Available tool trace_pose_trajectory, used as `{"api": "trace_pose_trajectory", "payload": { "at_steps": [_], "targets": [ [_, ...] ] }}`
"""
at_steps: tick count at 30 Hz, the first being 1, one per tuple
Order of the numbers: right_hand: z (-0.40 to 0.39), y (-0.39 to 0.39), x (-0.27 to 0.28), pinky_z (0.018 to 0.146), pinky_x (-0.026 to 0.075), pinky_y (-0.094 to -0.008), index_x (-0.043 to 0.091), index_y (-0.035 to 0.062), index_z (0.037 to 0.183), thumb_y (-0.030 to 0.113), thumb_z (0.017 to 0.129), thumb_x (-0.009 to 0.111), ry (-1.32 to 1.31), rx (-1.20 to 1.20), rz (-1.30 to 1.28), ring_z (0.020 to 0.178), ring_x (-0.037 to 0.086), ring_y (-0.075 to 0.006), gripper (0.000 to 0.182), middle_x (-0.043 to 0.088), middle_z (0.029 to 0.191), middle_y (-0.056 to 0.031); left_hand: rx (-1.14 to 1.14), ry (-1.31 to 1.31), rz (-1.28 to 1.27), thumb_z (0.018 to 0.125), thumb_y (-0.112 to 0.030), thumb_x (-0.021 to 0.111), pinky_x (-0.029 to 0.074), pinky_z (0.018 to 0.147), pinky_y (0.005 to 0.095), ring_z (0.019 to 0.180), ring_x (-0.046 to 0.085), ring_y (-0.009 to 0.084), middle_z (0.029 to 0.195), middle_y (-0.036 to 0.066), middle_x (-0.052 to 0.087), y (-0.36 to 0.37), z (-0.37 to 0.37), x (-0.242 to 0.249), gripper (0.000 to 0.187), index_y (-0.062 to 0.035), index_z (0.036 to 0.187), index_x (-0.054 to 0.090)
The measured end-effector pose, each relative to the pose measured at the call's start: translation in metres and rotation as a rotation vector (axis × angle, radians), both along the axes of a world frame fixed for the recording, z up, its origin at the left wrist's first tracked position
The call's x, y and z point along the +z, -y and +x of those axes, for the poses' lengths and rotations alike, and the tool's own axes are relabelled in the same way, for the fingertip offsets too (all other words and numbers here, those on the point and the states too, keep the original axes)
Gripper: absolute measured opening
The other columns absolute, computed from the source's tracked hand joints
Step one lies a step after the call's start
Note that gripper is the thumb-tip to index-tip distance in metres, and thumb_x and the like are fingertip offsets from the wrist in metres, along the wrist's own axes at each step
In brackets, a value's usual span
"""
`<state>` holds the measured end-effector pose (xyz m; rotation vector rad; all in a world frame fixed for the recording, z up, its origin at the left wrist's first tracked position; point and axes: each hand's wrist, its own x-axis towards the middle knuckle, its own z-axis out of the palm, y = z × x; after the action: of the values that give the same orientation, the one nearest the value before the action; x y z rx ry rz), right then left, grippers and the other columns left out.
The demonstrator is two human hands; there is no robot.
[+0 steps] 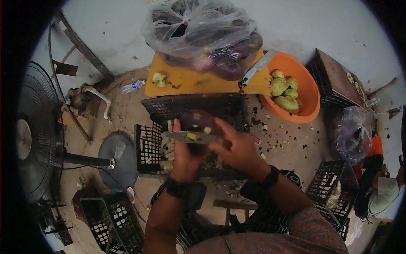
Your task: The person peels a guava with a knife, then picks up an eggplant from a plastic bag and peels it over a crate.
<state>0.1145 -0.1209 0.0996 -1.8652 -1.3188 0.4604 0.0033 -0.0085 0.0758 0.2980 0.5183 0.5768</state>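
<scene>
My left hand point(185, 157) holds a round, glossy dark purple eggplant point(195, 117), with the thumb up along its left side. Pale yellow-green patches show on the eggplant where skin is gone. My right hand point(242, 151) is closed around a knife, its handle hidden by the fingers. The broad knife blade point(179, 136) points left across the near side of the eggplant, a pale piece lying on it. Both hands are above a black plastic crate point(148, 146) that contains pale peelings.
A yellow board point(182, 86) carries a clear bag of eggplants point(207, 38), a second knife point(258, 70) and pale pieces. To its right, an orange basin point(311, 95) holds several peeled eggplants point(287, 91). A fan point(36, 135) stands left; more crates point(112, 222) flank me. Scraps litter the floor.
</scene>
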Motion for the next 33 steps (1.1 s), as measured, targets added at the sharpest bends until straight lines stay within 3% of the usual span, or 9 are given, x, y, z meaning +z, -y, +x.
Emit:
{"api": "trace_pose_trajectory", "payload": {
  "at_steps": [11,22,33],
  "targets": [
    [0.001,0.001,-0.010,0.055,0.047,-0.0390,0.048,0.0094,0.126,0.040,0.078,0.063,-0.001,0.003,0.056,0.058,0.060,-0.0301,0.059,0.061,0.064,-0.0105,0.035,-0.029,0.119,0.087,-0.057,0.040,0.043,0.090,0.0391,0.103,0.055,0.0236,0.112,0.008,0.057,-0.002,-0.002,-0.005,0.057,-0.0098,0.117,0.052],
    [0.005,0.002,-0.010,0.054,0.047,-0.0391,0.049,0.0101,0.125,0.038,0.078,0.064,0.026,0.028,0.076,0.056,0.060,-0.0297,0.057,0.060,0.061,-0.0094,-0.014,-0.089,0.037,0.086,-0.059,0.042,0.044,0.088,0.0393,0.101,0.055,0.0232,0.112,0.008,0.055,-0.003,-0.005,0.002,0.057,-0.0115,0.116,0.051],
    [0.003,-0.001,-0.013,0.053,0.046,-0.0374,0.048,0.0045,0.124,0.040,0.076,0.065,-0.098,-0.040,0.033,0.055,0.059,-0.0288,0.062,0.060,0.063,-0.0105,0.036,-0.078,0.105,0.085,-0.059,0.045,0.046,0.086,0.0384,0.099,0.055,0.0223,0.110,0.007,0.055,-0.002,-0.001,-0.008,0.056,-0.0117,0.114,0.051]
  ]
}}
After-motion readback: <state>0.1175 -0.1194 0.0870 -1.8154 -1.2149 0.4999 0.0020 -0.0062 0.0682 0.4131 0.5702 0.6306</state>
